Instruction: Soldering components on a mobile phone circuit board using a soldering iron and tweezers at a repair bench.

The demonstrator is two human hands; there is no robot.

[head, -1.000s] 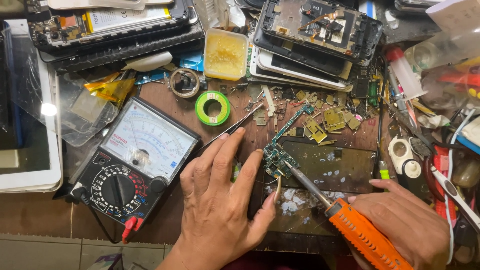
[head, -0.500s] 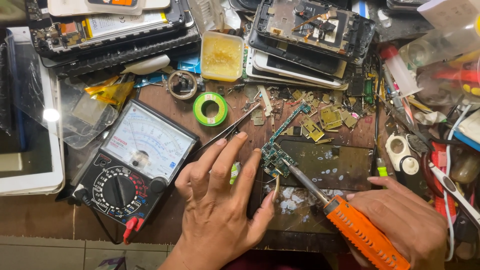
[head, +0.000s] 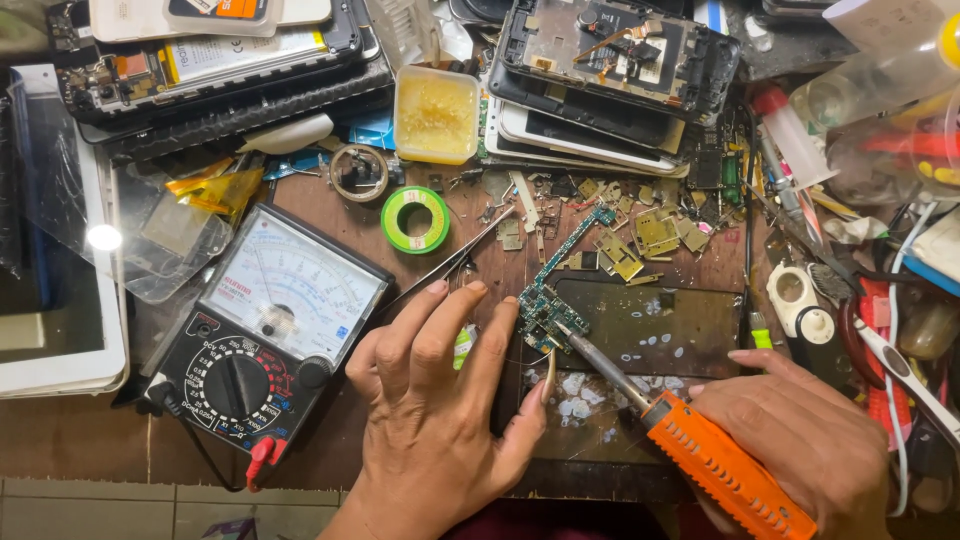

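right hand wraps its fingers tight around the orange soldering iron, metal tip touching the small circuit board. that board is a narrow green-blue piece crowded with tiny components, with a thin strip running up and away to the right. it lies on the dark work mat, near that mat's left edge. left hand sits just left of the board, fingers spread and flat on the bench, thumb up close under the board. left of the board lie the tweezers and the analog multimeter; beyond it sit the green tape roll and the flux tub.
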